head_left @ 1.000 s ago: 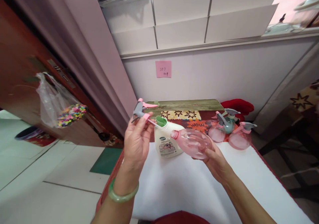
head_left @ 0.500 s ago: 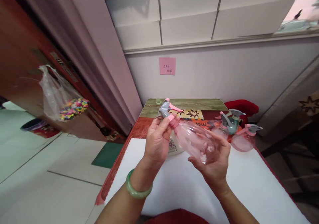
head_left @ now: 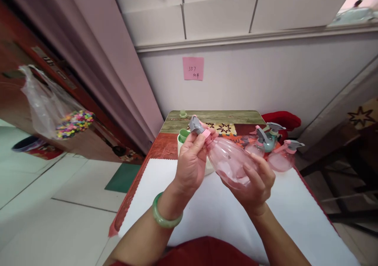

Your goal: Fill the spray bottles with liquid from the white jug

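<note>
Tilted sideways above the table, a clear pink spray bottle (head_left: pixel 226 157) is held between both hands. My left hand (head_left: pixel 191 159), with a green bangle at the wrist, pinches the pink collar under the grey spray head (head_left: pixel 196 125). Around the lower, wider end of the bottle are the fingers of my right hand (head_left: pixel 255 183). The bottle looks empty. Behind my left hand a white container with a green cup (head_left: pixel 183 135) in it is partly hidden.
Several more spray bottles, such as a pink one (head_left: pixel 282 160), stand at the table's right. A white sheet (head_left: pixel 147 203) covers the near table. A small green cap (head_left: pixel 183 114) lies at the back. A plastic bag of colourful bits (head_left: pixel 73 124) hangs on the door at left.
The spray head has turned so its trigger now faces away. My right hand's fingers have shifted further over the bottle's body. The camera view has moved slightly, uncovering the green cup.
</note>
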The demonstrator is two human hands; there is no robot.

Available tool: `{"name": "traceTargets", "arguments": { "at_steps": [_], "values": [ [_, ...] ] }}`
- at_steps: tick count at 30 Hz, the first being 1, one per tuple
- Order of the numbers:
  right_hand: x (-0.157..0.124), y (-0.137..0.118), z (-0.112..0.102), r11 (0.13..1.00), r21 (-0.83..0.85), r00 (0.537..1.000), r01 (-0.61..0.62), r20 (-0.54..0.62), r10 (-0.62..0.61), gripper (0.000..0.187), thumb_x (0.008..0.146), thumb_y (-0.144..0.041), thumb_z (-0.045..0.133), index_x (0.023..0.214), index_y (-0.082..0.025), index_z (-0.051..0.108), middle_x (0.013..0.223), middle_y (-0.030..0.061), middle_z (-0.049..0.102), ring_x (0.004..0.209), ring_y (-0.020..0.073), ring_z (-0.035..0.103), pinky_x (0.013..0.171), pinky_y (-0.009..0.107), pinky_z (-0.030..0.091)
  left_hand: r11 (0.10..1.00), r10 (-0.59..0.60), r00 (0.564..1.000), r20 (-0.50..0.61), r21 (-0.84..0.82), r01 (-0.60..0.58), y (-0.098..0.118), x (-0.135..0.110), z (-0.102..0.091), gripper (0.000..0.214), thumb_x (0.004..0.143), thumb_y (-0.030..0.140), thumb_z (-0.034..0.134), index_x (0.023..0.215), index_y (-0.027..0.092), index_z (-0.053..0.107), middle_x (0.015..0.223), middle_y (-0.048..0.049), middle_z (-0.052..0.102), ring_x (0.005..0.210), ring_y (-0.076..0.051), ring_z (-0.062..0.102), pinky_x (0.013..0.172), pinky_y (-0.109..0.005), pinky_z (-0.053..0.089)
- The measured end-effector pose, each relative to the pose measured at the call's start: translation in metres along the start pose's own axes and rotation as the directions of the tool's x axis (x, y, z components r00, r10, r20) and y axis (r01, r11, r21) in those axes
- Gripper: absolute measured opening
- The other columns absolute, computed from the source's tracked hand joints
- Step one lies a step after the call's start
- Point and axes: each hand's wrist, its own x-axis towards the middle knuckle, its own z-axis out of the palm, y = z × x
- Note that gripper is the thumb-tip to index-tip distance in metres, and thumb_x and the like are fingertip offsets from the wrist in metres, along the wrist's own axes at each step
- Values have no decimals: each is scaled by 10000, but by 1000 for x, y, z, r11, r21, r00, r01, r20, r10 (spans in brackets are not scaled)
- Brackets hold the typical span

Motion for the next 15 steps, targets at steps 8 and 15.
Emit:
{"name": "traceTargets", "arguments": {
  "at_steps": [8,15],
  "values": [
    [-1,1,3,995,-104,997,-4,-73,-4,902,679,-412,911,1423,-283,418,1415,147,572,1166,358,673,831,537,660,999,44,995,95,19,-46,-16,10,9,161,899,242,675,1048,212,732,1016,-44,738,1053,-197,690,1099,-394,425],
    [1,-1,0,993,-120,994,-2,-109,-11,887,675,-421,916,1406,-259,439,1339,145,628,1087,319,716,791,465,675,998,57,990,127,30,-61,-18,12,7,186,954,249,579,999,167,739,1025,-90,754,1065,-224,695,1091,-399,426]
  ]
}}
